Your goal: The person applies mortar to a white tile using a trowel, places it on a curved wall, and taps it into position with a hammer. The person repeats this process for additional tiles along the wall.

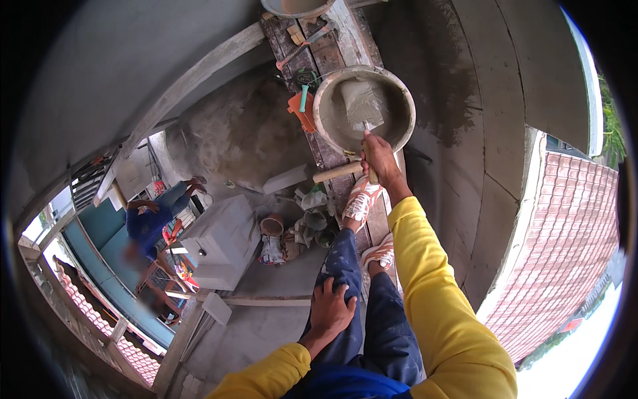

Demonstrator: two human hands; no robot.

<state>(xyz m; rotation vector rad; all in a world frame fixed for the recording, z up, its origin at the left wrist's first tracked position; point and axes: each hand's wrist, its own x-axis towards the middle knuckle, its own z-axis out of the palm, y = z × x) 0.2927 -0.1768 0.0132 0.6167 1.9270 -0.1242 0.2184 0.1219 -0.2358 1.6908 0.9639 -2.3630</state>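
My right hand is closed round the wooden handle of a trowel, with its blade dipped into a round tub. Wet grey mortar lies in the tub and covers much of the blade. My left hand holds nothing; it rests on my thigh with the fingers apart. Just left of my right hand a light wooden handle lies across the planks. Beside the tub are an orange plastic piece and a tool with a green handle.
My feet stand on a narrow plank platform. A hammer-like tool and another tub are farther along. Below left are pale blocks, sacks and a bucket. A person in blue is at left; a wall rises right.
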